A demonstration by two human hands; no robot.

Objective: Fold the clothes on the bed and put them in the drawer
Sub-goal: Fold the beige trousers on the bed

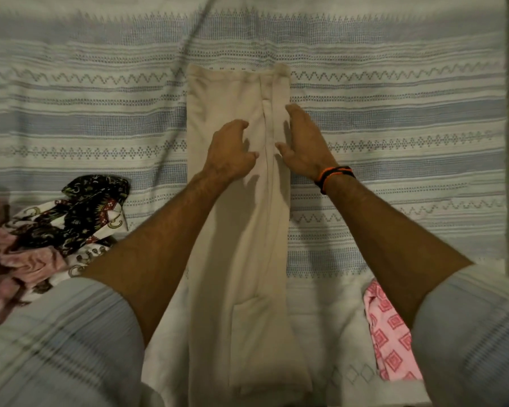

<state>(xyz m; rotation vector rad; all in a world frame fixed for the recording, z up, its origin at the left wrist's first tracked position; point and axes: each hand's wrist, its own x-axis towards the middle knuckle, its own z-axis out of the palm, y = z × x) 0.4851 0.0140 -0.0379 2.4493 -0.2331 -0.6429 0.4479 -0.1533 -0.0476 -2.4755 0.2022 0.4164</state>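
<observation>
Both grips rest open on the beige trousers (235,230), left hand (229,151) mid-cloth, right hand (303,145) at their right edge, striped bedspread (394,118) beyond.

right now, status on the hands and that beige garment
Left hand and right hand open, on beige garment. Lengthwise fold laid, not finished. Nothing obstructing.

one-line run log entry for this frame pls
stage: smoothing folded trousers on bed | left hand: open, on trousers | right hand: open, at trousers' edge | drawer: unseen
</observation>
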